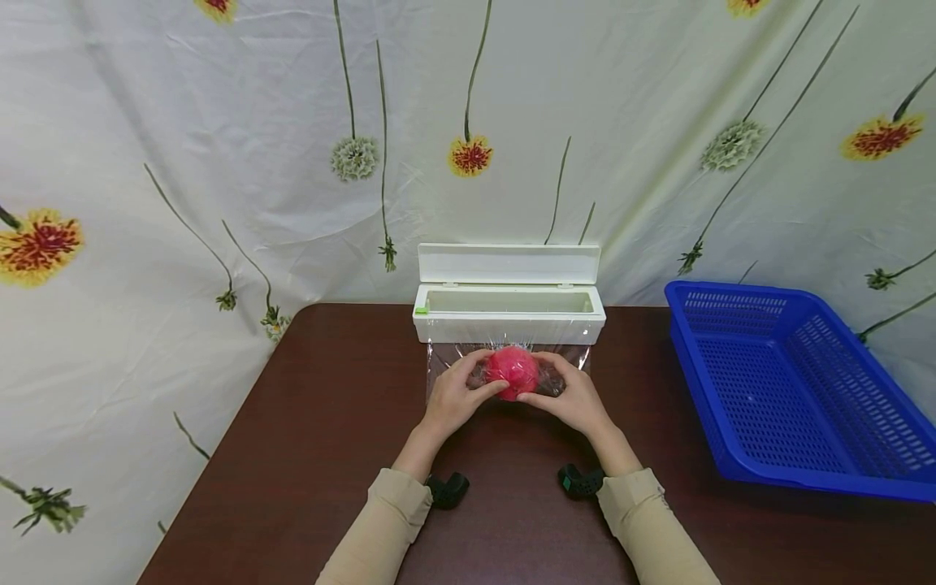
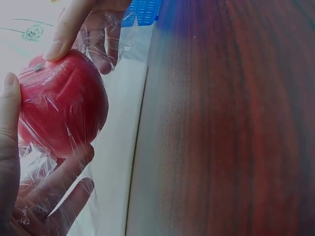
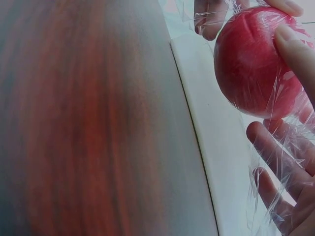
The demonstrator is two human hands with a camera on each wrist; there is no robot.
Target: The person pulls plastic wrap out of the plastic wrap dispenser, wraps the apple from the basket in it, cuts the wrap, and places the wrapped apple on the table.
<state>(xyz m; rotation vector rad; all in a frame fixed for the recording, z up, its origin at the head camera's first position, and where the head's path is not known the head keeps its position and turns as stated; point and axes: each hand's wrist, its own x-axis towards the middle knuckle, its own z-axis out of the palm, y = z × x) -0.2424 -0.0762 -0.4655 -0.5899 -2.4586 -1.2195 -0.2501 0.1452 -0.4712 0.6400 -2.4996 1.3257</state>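
A round red fruit (image 1: 516, 370) with a small dark stem mark, its exact kind unclear, is covered in clear cling film (image 2: 81, 169). My left hand (image 1: 455, 396) grips its left side, the thumb on top and fingers beneath the film. From the right, my right hand (image 1: 573, 399) holds it in the same way, thumb against the near side. The film stretches back from the fruit to a white cling film dispenser box (image 1: 509, 329), whose lid (image 1: 509, 264) stands raised. In both wrist views the fruit appears above the table, in front of the box.
A blue plastic basket (image 1: 698, 390) with slotted walls stands on the right of the dark brown table (image 1: 314, 455). Behind the table hangs a white flowered cloth (image 1: 292, 122). A small green piece (image 1: 421, 310) sits on the box's left end.
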